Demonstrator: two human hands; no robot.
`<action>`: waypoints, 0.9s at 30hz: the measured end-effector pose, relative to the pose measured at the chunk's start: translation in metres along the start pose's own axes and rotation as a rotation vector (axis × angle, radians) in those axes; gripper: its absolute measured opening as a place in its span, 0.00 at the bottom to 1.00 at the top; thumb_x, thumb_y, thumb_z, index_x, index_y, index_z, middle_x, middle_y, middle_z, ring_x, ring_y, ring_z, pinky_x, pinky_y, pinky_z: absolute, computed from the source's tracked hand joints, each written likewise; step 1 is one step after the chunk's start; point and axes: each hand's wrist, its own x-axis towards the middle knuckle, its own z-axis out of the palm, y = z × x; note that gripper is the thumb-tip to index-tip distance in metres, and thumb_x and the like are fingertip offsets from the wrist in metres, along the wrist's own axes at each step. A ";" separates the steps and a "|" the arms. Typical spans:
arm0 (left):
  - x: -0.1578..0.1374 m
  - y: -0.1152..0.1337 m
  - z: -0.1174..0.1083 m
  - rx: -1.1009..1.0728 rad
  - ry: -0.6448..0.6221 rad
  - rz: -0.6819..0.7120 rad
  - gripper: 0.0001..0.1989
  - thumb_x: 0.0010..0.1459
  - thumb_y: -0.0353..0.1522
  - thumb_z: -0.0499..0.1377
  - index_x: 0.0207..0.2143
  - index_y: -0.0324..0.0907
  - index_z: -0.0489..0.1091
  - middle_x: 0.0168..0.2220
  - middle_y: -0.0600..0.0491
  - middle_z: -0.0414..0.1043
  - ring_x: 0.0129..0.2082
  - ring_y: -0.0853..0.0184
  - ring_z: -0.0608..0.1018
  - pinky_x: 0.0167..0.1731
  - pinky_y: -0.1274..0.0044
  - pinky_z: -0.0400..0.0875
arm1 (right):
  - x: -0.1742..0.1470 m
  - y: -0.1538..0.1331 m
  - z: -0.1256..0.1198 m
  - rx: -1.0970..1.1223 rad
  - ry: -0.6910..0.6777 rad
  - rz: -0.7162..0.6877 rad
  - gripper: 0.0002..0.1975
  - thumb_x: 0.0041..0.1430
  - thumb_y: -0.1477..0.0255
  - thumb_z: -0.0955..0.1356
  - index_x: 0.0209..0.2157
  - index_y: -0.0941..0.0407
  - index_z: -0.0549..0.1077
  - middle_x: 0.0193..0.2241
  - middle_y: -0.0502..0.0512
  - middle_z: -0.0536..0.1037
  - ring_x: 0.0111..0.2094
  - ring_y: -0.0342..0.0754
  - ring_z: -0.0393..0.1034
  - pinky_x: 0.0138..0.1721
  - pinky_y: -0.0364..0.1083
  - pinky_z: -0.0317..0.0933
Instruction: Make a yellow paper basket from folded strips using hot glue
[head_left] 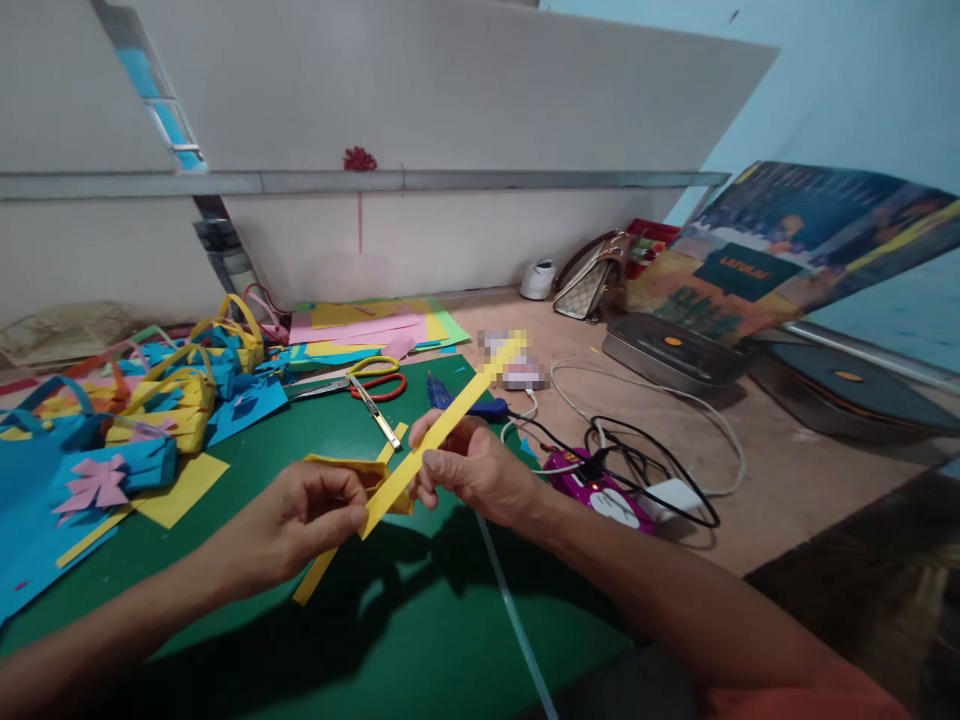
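Note:
My left hand (289, 520) is closed, pinching the near end of a yellow paper strip (469, 398) together with a folded yellow paper piece (403, 503). My right hand (480, 465) grips the strip further along, thumb on top. From there the strip slants up to the right. The folded piece sits mostly behind the strip and my fingers, so its full shape is hidden. Beneath my hands, another yellow strip (319, 575) lies on the green mat (247, 640). Just beyond my right hand is a blue glue gun (491, 408), partly covered.
Scissors (390, 385) and a utility knife (377, 412) lie ahead. Small paper bags (157, 420) crowd the left; coloured sheets (360, 330) are stacked behind. A clear glue stick (514, 605) crosses the mat. Right: a purple power strip (592, 490), tangled cables (686, 485), dark-lidded containers (667, 350).

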 end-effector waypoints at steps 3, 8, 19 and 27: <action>0.000 0.000 0.000 0.062 -0.008 0.008 0.16 0.54 0.43 0.54 0.24 0.39 0.64 0.21 0.59 0.56 0.22 0.74 0.56 0.21 0.82 0.50 | 0.000 0.000 0.000 0.015 0.009 0.002 0.13 0.47 0.68 0.72 0.33 0.57 0.68 0.17 0.44 0.72 0.18 0.39 0.68 0.26 0.43 0.62; -0.001 0.006 -0.001 0.241 0.049 0.068 0.18 0.56 0.43 0.51 0.24 0.38 0.65 0.23 0.56 0.61 0.24 0.73 0.60 0.23 0.82 0.55 | -0.001 -0.002 0.003 -0.015 0.068 0.035 0.13 0.46 0.67 0.72 0.31 0.57 0.69 0.17 0.44 0.73 0.19 0.39 0.69 0.26 0.41 0.63; 0.000 0.006 0.003 0.430 0.114 0.148 0.19 0.58 0.40 0.49 0.19 0.38 0.62 0.19 0.58 0.58 0.22 0.74 0.60 0.23 0.83 0.55 | -0.004 -0.008 0.012 -0.210 0.239 0.096 0.13 0.50 0.64 0.70 0.21 0.59 0.70 0.14 0.46 0.71 0.15 0.38 0.65 0.23 0.40 0.60; 0.003 0.004 -0.001 0.345 0.089 0.105 0.20 0.57 0.41 0.50 0.18 0.38 0.59 0.19 0.58 0.54 0.21 0.75 0.56 0.21 0.83 0.52 | -0.004 -0.008 0.011 -0.247 0.274 0.094 0.11 0.53 0.66 0.68 0.23 0.60 0.71 0.15 0.46 0.71 0.16 0.38 0.66 0.25 0.41 0.63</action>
